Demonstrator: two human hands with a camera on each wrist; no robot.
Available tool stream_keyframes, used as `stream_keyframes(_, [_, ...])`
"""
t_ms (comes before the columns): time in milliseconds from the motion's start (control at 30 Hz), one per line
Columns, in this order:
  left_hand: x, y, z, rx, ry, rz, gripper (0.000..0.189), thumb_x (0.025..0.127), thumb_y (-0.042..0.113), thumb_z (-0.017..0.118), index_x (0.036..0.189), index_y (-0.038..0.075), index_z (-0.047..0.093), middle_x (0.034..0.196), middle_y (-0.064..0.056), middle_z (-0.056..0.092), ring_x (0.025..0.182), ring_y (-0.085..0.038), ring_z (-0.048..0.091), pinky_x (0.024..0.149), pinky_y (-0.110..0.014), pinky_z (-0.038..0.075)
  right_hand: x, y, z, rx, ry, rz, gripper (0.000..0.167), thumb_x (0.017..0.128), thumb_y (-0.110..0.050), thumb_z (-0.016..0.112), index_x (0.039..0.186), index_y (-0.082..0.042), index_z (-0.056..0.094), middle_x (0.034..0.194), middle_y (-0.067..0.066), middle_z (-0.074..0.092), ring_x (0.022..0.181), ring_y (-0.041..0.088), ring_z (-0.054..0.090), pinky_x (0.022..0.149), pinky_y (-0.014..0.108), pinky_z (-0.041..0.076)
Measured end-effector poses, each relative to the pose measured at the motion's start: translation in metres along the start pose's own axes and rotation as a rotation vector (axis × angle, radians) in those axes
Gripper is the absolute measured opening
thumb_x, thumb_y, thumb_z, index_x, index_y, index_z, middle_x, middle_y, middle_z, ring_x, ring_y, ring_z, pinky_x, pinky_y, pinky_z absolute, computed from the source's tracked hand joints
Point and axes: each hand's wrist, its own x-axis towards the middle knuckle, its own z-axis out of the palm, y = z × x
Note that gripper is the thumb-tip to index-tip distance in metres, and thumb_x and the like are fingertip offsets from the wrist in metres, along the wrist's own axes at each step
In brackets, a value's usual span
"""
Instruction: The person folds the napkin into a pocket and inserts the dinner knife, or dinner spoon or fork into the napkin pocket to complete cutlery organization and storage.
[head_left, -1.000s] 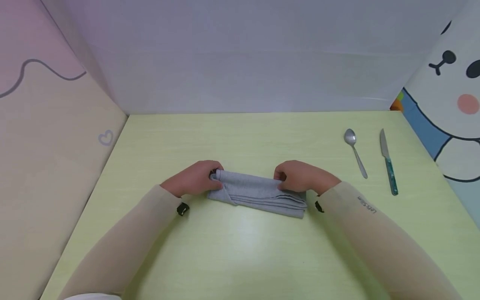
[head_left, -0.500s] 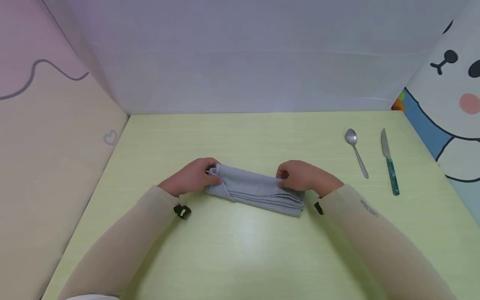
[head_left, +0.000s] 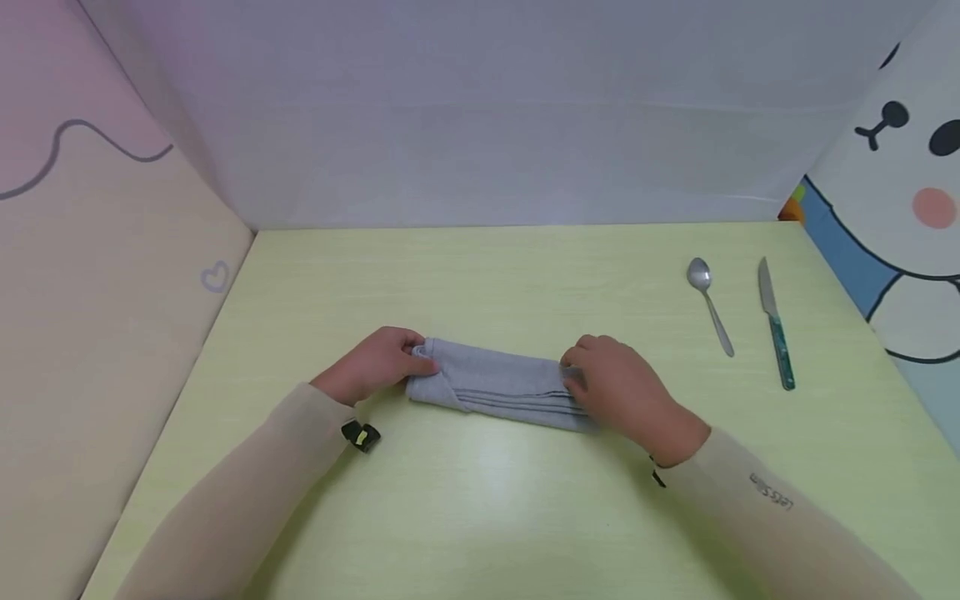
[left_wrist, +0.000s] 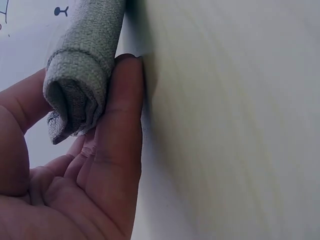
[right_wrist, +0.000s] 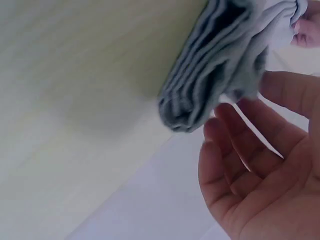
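A grey cloth [head_left: 495,371], folded into a long layered strip, lies crosswise on the table in the head view. My left hand [head_left: 378,360] holds its left end, thumb on top. Seen from the left wrist, the rolled end of the cloth [left_wrist: 82,60] sits between thumb and fingers. At the other end, my right hand [head_left: 630,392] pinches the upper layers with thumb and fingertips, covering the right corner in the head view. The right wrist view shows the stacked folds of the cloth [right_wrist: 195,85], with the fingers curved beside the edge.
On the right of the pale yellow-green table [head_left: 480,508] lie a metal spoon [head_left: 701,275] and a knife [head_left: 780,346] with a green handle. A whitish panel [head_left: 495,158] stands along the back, with printed panels at both sides.
My right hand has turned and shifted right and nearer, now over the cloth's right corner. The cloth's left end, raised slightly half a second ago, is lower again with my left hand.
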Motion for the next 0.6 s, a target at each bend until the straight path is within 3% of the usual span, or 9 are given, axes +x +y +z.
stream_keyframes(133, [-0.004, 0.000, 0.002, -0.025, 0.001, -0.002, 0.036, 0.093, 0.029, 0.077, 0.120, 0.005, 0.069, 0.103, -0.005, 0.065, 0.097, -0.021, 0.054, 0.083, -0.035, 0.043, -0.005, -0.013, 0.003, -0.004, 0.049, -0.092, 0.005, 0.094, -0.008, 0.072, 0.098, -0.006, 0.075, 0.096, 0.004, 0.067, 0.089, 0.024, 0.063, 0.078, 0.039, 0.055])
stream_keyframes(233, [-0.005, 0.000, 0.003, -0.048, -0.005, -0.002, 0.029, 0.094, 0.028, 0.076, 0.112, 0.006, 0.070, 0.096, -0.005, 0.064, 0.090, -0.021, 0.054, 0.078, -0.035, 0.042, 0.000, -0.009, 0.005, 0.071, 0.017, -0.047, 0.009, 0.098, -0.009, 0.069, 0.102, -0.005, 0.075, 0.101, 0.006, 0.068, 0.095, 0.026, 0.065, 0.083, 0.042, 0.055])
stream_keyframes(433, [-0.008, -0.001, 0.006, -0.082, -0.006, -0.012, 0.026, 0.094, 0.026, 0.076, 0.110, 0.007, 0.069, 0.096, -0.006, 0.064, 0.089, -0.021, 0.055, 0.077, -0.034, 0.042, 0.020, 0.018, 0.004, 0.272, -0.162, 0.091, 0.039, 0.096, -0.019, 0.075, 0.129, 0.000, 0.066, 0.119, 0.012, 0.064, 0.111, 0.030, 0.061, 0.096, 0.049, 0.050])
stream_keyframes(600, [-0.009, -0.002, 0.005, -0.084, 0.003, 0.012, 0.026, 0.094, 0.025, 0.077, 0.108, 0.006, 0.066, 0.089, -0.006, 0.059, 0.084, -0.021, 0.052, 0.073, -0.033, 0.040, 0.032, 0.026, 0.000, 0.352, -0.308, 0.104, 0.028, 0.093, -0.017, 0.077, 0.117, -0.006, 0.068, 0.111, 0.006, 0.064, 0.103, 0.025, 0.059, 0.093, 0.046, 0.049])
